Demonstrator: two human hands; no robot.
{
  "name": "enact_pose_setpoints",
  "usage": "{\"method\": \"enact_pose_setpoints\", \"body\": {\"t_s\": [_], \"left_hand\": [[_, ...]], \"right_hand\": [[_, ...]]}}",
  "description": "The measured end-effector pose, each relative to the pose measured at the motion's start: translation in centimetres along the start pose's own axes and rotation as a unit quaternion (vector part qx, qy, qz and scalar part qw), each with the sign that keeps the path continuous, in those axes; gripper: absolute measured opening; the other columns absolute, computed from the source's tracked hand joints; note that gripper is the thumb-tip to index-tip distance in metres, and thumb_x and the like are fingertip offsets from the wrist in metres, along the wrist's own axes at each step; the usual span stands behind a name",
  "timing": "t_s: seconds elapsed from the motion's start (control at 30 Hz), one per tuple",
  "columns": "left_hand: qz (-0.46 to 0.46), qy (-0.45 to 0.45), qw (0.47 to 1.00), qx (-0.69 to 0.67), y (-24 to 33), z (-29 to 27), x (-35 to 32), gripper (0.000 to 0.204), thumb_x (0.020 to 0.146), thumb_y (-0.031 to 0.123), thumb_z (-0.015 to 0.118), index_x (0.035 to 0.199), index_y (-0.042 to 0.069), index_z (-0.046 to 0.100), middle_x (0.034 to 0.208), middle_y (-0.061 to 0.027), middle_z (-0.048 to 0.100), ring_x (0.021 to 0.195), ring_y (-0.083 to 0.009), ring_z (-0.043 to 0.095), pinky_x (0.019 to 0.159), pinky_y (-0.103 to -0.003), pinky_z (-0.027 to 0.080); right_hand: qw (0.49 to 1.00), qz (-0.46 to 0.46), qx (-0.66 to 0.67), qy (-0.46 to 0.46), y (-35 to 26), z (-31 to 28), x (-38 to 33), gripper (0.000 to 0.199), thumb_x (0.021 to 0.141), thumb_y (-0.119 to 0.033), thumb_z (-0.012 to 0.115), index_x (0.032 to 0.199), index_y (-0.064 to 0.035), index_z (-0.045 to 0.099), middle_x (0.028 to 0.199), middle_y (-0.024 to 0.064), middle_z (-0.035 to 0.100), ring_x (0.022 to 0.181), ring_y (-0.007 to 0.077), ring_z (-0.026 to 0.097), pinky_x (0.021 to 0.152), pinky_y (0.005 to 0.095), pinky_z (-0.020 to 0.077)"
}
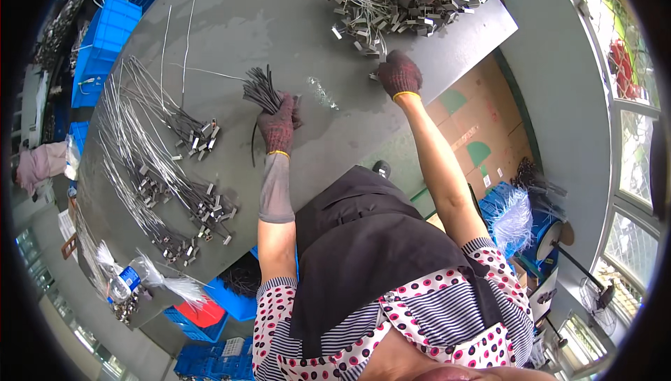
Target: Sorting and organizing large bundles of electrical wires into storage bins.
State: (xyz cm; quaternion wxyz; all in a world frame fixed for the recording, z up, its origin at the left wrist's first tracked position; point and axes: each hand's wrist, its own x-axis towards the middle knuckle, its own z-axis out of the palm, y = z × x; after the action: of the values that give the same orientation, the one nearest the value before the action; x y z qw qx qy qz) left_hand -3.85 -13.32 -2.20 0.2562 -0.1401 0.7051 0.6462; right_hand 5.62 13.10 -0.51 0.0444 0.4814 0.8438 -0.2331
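Observation:
My left hand [279, 124], in a dark red knitted glove, is closed round a bundle of thin black tubes [260, 89] over the middle of the grey table [335, 136]. One tube hangs down beside the wrist, and a thin wire [210, 71] runs leftward from the bundle. To the right, my right hand [400, 75], gloved alike, has its fingers drawn together at the near edge of a heap of wires with metal end pieces [412, 7]. A small metallic bit [374, 76] shows by its fingertips; what the fingers hold is mostly hidden.
Sorted bunches of silvery wires with metal ends [175, 192] lie on the table's left side. Blue crates [115, 25] stand beyond its left edge. A plastic bottle [126, 280] is at lower left. Flattened cardboard [475, 119] lies below the table's right edge.

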Motion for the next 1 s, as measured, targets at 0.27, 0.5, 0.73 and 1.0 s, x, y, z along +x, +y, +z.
{"method": "enact_pose_setpoints", "body": {"t_s": [0.27, 0.5, 0.73, 1.0], "left_hand": [[-0.069, -0.224, 0.958, -0.164, -4.5, 2.1, -2.4, 0.026, 0.089, 0.003, 0.063, 0.116, 0.001, 0.062, 0.1, -0.0132, 0.067, 0.085, -0.0226, 0.068, 0.074, -0.038, 0.06], [-0.116, -0.241, 0.934, -0.237, -5.1, 4.3, -5.3, 0.025, 0.086, -0.006, 0.06, 0.111, -0.001, 0.06, 0.101, -0.0174, 0.066, 0.088, -0.0295, 0.068, 0.079, -0.045, 0.061], [-0.145, -0.244, 0.948, -0.145, -4.0, 4.6, -7.0, 0.023, 0.087, -0.002, 0.064, 0.11, 0.001, 0.062, 0.094, -0.0101, 0.066, 0.085, -0.0249, 0.067, 0.077, -0.043, 0.061], [-0.214, -0.262, 0.935, -0.106, -5.8, 11.5, -8.2, 0.027, 0.087, 0.02, 0.073, 0.108, 0.004, 0.065, 0.089, -0.0069, 0.066, 0.071, -0.0177, 0.064, 0.066, -0.032, 0.059]], "right_hand": [[0.997, 0.014, 0.075, -0.002, 0.8, 0.4, -0.3, 0.033, 0.074, -0.03, 0.065, 0.097, -0.0064, 0.068, 0.1, 0.0212, 0.068, 0.099, 0.0399, 0.064, 0.087, 0.0475, 0.0496], [0.998, -0.045, 0.008, -0.036, 1.7, -0.5, 1.3, 0.034, 0.072, -0.028, 0.063, 0.096, -0.0046, 0.07, 0.098, 0.024, 0.067, 0.095, 0.0427, 0.064, 0.082, 0.0487, 0.0519], [0.975, -0.081, 0.208, 0.001, 6.6, -0.8, -2.1, 0.034, 0.075, -0.03, 0.071, 0.098, -0.0049, 0.068, 0.094, 0.0182, 0.07, 0.09, 0.0341, 0.067, 0.082, 0.0418, 0.0519], [0.89, -0.033, 0.441, -0.109, 10.7, -4.0, -12.6, 0.02, 0.091, -0.016, 0.061, 0.098, 0.0013, 0.069, 0.071, 0.0057, 0.064, 0.063, 0.0087, 0.058, 0.061, 0.026, 0.0485]]}}
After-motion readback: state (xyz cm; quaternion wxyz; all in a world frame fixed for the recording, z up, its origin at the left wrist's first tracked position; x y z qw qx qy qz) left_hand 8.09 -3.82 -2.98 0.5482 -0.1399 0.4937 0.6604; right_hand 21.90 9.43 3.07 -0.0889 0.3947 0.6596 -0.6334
